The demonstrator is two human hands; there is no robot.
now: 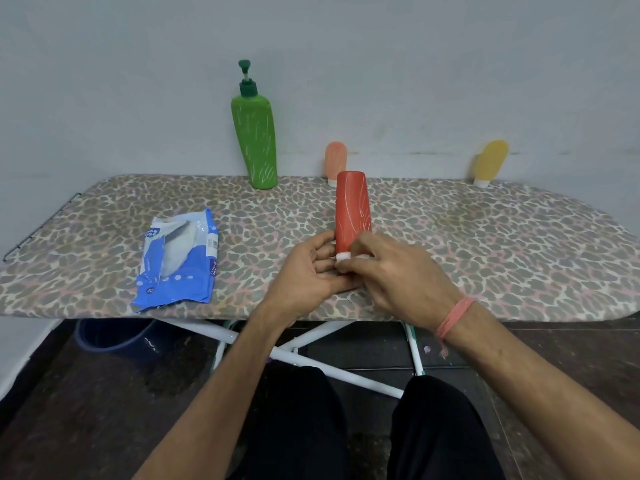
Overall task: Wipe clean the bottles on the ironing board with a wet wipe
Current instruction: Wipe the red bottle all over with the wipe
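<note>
A red bottle (352,209) stands cap-down near the front middle of the ironing board (485,244). My left hand (308,271) holds its lower part from the left. My right hand (391,268) pinches its white cap end from the right; whether a wipe is in my fingers I cannot tell. A tall green pump bottle (255,140) stands at the back by the wall. A small peach bottle (335,162) and a small yellow bottle (490,162) stand cap-down along the back edge. A blue pack of wet wipes (178,261) lies on the left, its flap open.
The board has a leopard-print cover and stands against a pale wall. Its white crossed legs (311,358) show below the front edge, with a dark blue tub (110,336) on the floor at the left. My knees in black trousers are beneath.
</note>
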